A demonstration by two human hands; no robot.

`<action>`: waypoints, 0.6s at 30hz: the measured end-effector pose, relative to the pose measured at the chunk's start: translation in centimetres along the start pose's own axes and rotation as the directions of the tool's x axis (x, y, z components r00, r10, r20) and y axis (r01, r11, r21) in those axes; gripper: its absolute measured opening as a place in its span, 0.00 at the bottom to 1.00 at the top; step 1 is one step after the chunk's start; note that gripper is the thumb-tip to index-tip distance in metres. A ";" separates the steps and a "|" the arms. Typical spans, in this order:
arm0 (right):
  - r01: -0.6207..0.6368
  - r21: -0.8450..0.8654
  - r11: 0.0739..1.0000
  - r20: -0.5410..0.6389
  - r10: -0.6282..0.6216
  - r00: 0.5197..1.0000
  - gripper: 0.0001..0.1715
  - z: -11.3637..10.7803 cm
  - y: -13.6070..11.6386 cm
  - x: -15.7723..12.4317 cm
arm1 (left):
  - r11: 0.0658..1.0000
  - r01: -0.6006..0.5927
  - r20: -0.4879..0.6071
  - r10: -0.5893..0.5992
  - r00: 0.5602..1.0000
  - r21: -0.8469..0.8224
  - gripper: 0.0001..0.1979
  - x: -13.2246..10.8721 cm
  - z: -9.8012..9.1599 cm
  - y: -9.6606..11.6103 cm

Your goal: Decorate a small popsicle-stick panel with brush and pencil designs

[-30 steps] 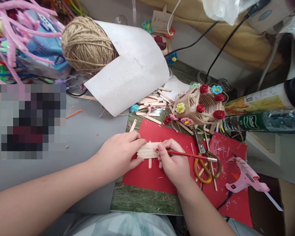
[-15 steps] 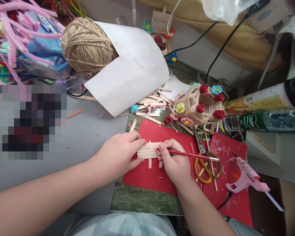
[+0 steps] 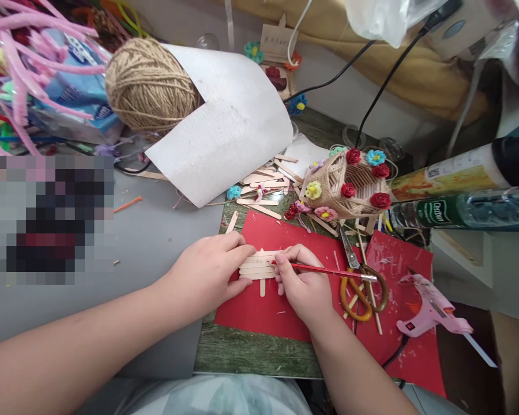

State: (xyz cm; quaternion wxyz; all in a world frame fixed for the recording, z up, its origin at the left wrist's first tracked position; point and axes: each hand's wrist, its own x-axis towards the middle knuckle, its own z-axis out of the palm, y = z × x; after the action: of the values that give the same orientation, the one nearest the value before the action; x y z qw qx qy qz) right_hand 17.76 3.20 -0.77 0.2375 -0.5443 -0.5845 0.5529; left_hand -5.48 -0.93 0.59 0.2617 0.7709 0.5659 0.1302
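A small sign made of craft sticks (image 3: 258, 270) lies on a red sheet (image 3: 259, 314), with faint pencil marks across its upper sticks and one stick poking out below. My left hand (image 3: 218, 265) grips the sign's left end, fingertips on the upper side and thumb at the lower edge. Held in my right hand (image 3: 306, 282) is a red pencil (image 3: 324, 269), its point touching the sign near the right end. The curled fingers of that hand hide the sign's right edge. Scissors (image 3: 355, 282) with orange-brown handles lie just right of the pencil's back end.
A pink glue gun (image 3: 430, 308) lies at the right. Behind the red sheet are loose craft sticks (image 3: 259, 202) and a twine-wrapped basket (image 3: 328, 183) with flowers. Bottles (image 3: 488, 208) lie beyond it. A twine ball (image 3: 149, 86) and curved white sheet (image 3: 237, 127) stand at the back left.
The pencil tip has shifted very slightly along the sign, and its back end has swung a little left. My left hand keeps its hold. The whole view has moved slightly.
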 end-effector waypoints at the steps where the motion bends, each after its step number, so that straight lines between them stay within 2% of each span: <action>1: -0.003 0.004 1.000 -0.005 0.003 1.000 0.19 0.0 0.0 0.0 | 1.000 0.001 0.003 -0.001 1.000 -0.001 0.17 0.0 0.0 0.0; 7: 0.034 -0.046 0.998 -0.008 -0.035 0.999 0.20 0.2 0.2 0.1 | 1.000 0.014 0.014 -0.014 1.000 0.006 0.16 0.2 0.0 0.1; 13: 0.049 0.112 0.992 -0.073 -0.041 0.997 0.19 0.1 0.2 -0.4 | 1.000 0.021 0.017 -0.022 1.000 0.015 0.17 0.1 -0.1 0.1; 18: 0.006 0.034 0.999 -0.030 -0.005 1.000 0.19 -0.4 -0.1 -0.2 | 0.999 0.028 0.030 -0.028 0.999 0.017 0.16 0.2 -0.2 0.2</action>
State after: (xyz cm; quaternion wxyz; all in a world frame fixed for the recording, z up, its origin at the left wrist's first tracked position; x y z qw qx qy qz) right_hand 18.10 3.19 -0.48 0.2572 -0.5467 -0.5730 0.5538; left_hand -5.31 -0.72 0.86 0.2658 0.7669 0.5738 0.1100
